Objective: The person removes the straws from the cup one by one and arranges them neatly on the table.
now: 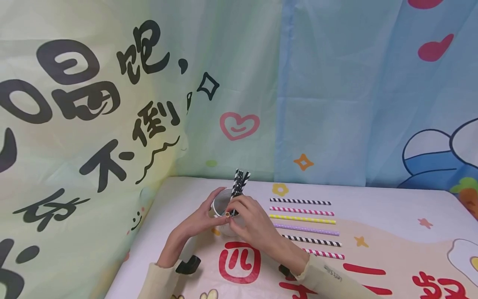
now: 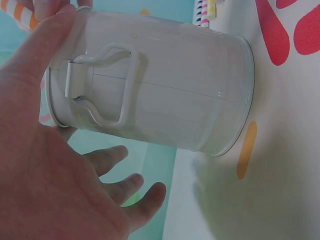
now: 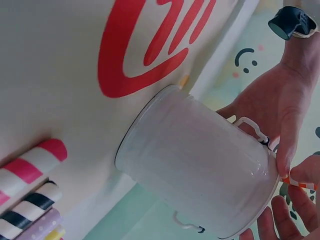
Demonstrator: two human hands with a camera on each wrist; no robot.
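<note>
A white metal pail with small wire side handles stands on the table. My left hand holds it at the rim from the left, thumb on the near side, while several other fingers spread loosely beside it in the left wrist view. An orange-and-white striped paper straw is pinched by my right hand at the mouth of the pail; its end shows close to the left thumb. Black-and-white patterned paper straws stand upright in the pail, partly hidden by the right fingers.
Right of the pail lies a row of separate paper straws: black-striped, pink-striped, yellow, purple dotted, with another black one and a pink one nearer. Printed curtains hang behind and left of the table.
</note>
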